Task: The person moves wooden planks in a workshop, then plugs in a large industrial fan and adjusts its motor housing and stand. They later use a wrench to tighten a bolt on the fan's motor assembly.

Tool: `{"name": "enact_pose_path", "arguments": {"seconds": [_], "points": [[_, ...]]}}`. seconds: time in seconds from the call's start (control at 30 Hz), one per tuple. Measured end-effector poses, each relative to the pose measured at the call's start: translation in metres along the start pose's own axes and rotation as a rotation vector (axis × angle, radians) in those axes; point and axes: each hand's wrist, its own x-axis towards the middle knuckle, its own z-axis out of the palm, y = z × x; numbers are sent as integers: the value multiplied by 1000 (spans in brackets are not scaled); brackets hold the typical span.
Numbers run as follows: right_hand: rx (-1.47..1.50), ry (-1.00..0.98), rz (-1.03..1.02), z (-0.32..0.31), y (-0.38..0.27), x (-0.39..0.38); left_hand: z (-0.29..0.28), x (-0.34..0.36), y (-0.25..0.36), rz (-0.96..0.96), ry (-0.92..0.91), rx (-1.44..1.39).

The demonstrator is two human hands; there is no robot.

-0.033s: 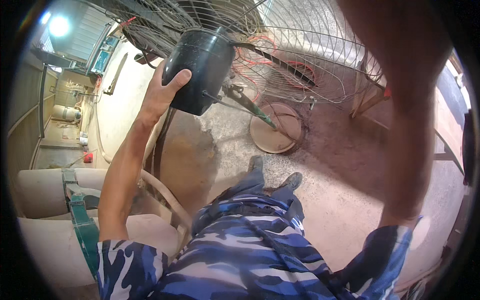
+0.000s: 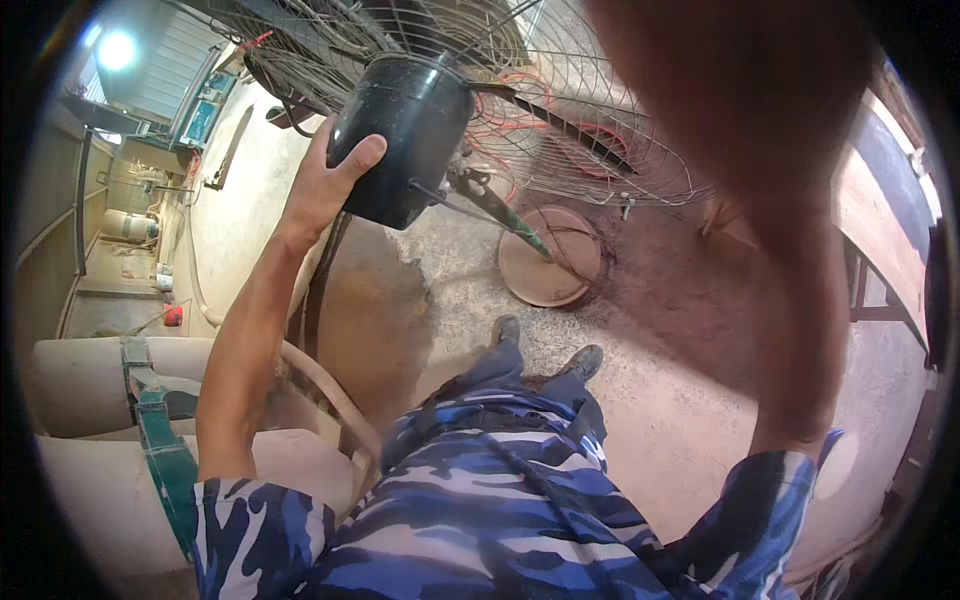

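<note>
A large pedestal fan stands in front of me, with a black motor housing (image 2: 410, 135) and a wire guard (image 2: 600, 160). My left hand (image 2: 325, 185) grips the side of the housing. Its thumb lies across the dark casing while the other fingers are mostly hidden behind. A dark blade (image 2: 570, 130) shows through the wires. The greenish pole (image 2: 505, 220) runs down to a dusty round base (image 2: 535, 285). At the upper right, my right hand (image 2: 735, 90) is raised close to the view, blurred and cut off by the top edge. Its fingers and anything in them are hidden.
Two pale cylinders (image 2: 110, 375) with a green metal bracket (image 2: 165, 445) lie at the left, beside a thick hose (image 2: 335, 385). Red cable (image 2: 600, 145) coils beyond the guard. A wooden-edged table (image 2: 890, 230) stands at the right. The concrete floor (image 2: 470, 270) is dusty and stained.
My raised right arm has shifted left, covering more of the guard's right side. My left hand stays on the motor housing, which has barely moved.
</note>
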Motion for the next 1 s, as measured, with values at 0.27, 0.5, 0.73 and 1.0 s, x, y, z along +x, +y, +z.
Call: {"name": "enact_pose_path", "arguments": {"seconds": [0.27, 0.5, 0.73, 1.0], "points": [[356, -541, 557, 126, -84, -60, -31, 5, -52, 225, 51, -76], [-197, -660, 461, 200, -121, -29, -69, -11, -84, 447, -60, -337], [-179, -674, 756, 173, -146, 2, -105, -110, -259, -291, 21, -875], [-204, -550, 817, 154, -168, -14, -2, -263, -426, -781, 46, -780]]}}
